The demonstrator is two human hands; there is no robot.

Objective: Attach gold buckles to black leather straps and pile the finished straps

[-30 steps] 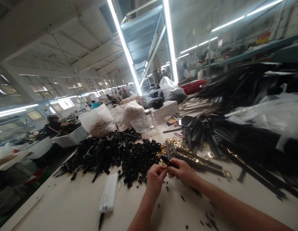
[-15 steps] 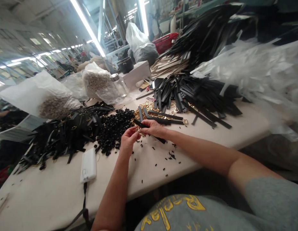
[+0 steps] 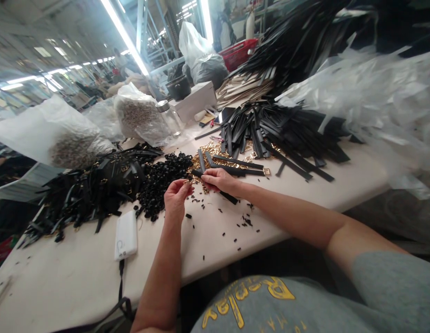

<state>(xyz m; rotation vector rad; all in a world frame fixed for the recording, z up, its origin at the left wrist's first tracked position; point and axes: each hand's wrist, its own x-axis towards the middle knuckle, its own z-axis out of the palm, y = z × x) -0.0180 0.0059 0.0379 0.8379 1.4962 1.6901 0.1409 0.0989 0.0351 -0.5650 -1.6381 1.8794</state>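
Grey shirt, its right sleeve short; big yellow letters across the front, smaller letters beneath.

A factory workshop: rows of strip lights, a worktable heaped with black straps and gold buckles

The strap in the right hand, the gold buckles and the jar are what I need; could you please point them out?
Strap (image 3: 229,197), head view: its lower end.
Gold buckles (image 3: 214,150), head view: an uncovered part of the pile.
Jar (image 3: 172,120), head view: its glass side.
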